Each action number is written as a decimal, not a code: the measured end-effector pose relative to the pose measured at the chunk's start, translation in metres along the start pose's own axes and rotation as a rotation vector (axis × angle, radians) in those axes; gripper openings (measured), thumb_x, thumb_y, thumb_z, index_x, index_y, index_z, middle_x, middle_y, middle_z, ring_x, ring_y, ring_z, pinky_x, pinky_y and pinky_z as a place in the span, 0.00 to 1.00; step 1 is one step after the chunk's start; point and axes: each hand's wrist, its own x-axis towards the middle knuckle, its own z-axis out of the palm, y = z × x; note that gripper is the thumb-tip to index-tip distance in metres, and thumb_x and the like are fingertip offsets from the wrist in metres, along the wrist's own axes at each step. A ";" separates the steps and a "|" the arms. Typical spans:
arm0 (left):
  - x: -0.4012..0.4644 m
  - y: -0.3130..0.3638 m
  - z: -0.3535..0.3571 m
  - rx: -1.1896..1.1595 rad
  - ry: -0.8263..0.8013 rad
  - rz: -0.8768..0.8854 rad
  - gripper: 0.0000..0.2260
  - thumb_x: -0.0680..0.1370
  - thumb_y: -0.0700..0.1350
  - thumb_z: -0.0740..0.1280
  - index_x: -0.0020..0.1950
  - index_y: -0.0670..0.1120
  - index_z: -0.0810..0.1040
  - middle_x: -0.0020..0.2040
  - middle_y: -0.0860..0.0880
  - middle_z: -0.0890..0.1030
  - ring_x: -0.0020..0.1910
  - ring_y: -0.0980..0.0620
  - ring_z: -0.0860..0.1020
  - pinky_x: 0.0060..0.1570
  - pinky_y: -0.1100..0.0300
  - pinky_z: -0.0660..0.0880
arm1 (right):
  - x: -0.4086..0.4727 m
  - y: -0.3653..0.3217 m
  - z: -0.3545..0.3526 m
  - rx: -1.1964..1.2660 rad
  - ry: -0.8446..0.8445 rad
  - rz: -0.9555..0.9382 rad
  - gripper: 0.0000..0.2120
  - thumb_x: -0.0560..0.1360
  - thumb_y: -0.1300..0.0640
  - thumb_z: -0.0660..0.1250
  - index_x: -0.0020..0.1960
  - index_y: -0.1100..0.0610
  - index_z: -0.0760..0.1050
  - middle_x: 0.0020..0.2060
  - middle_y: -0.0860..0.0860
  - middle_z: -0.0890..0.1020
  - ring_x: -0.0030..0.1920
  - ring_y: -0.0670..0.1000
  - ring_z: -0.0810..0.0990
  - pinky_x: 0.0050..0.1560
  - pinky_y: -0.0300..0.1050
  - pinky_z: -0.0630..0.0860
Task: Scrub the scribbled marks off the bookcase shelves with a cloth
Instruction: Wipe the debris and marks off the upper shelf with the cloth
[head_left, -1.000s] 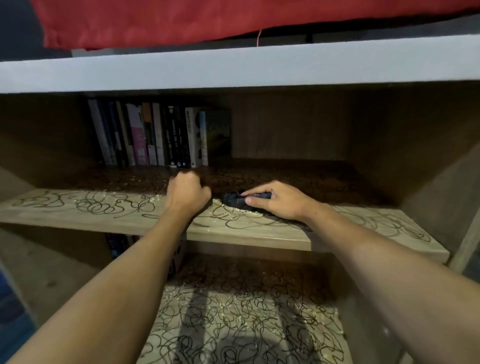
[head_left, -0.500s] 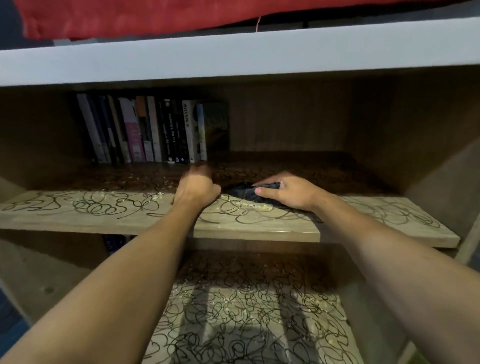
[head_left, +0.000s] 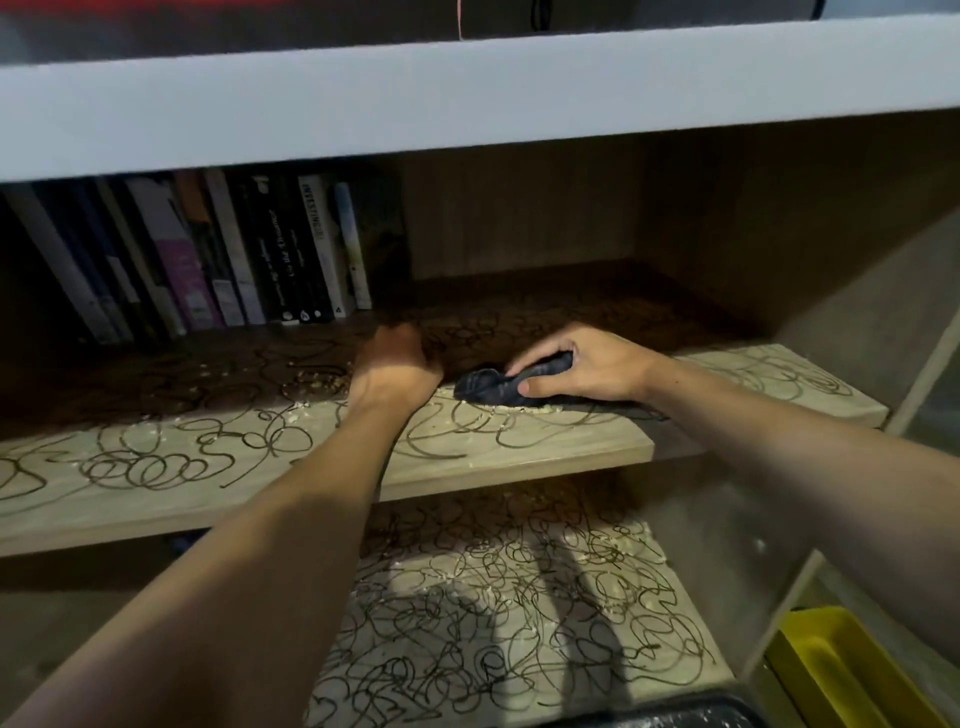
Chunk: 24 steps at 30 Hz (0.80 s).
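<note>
1. A row of books (head_left: 249, 260) stands upright at the back left of the middle shelf (head_left: 519, 452), well behind the hands.
2. Pale crumbs (head_left: 317, 382) lie scattered on the shelf just left of the left hand (head_left: 395, 371).
3. The left hand rests on the shelf with fingers curled under; whether it holds anything cannot be told.
4. The right hand (head_left: 582, 366) grips a dark cloth (head_left: 493, 387), pressed onto the shelf just right of the left hand.
5. Black scribbles (head_left: 156, 467) cover the middle shelf and the lower shelf (head_left: 493, 597) beneath it.
6. A yellow tray (head_left: 841, 670) sits right of the lower shelf.
</note>
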 end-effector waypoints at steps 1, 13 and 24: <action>0.003 0.001 0.000 0.003 0.013 0.015 0.13 0.76 0.45 0.66 0.55 0.38 0.79 0.53 0.37 0.80 0.53 0.36 0.78 0.51 0.51 0.76 | -0.002 -0.001 -0.001 0.011 0.001 -0.026 0.18 0.66 0.37 0.72 0.53 0.43 0.82 0.53 0.42 0.83 0.54 0.42 0.80 0.62 0.48 0.74; -0.004 -0.001 0.004 -0.071 0.101 0.061 0.12 0.75 0.44 0.64 0.56 0.44 0.81 0.52 0.39 0.81 0.50 0.38 0.79 0.51 0.52 0.78 | -0.013 0.008 -0.014 -0.050 0.247 -0.087 0.16 0.71 0.46 0.72 0.55 0.51 0.82 0.50 0.44 0.83 0.51 0.40 0.80 0.52 0.33 0.75; -0.003 0.003 0.002 -0.015 0.097 0.061 0.10 0.75 0.43 0.65 0.53 0.41 0.81 0.50 0.37 0.81 0.49 0.37 0.79 0.49 0.51 0.77 | -0.033 0.002 -0.021 -0.051 0.167 -0.196 0.16 0.72 0.49 0.72 0.58 0.54 0.81 0.52 0.48 0.84 0.52 0.41 0.80 0.55 0.36 0.76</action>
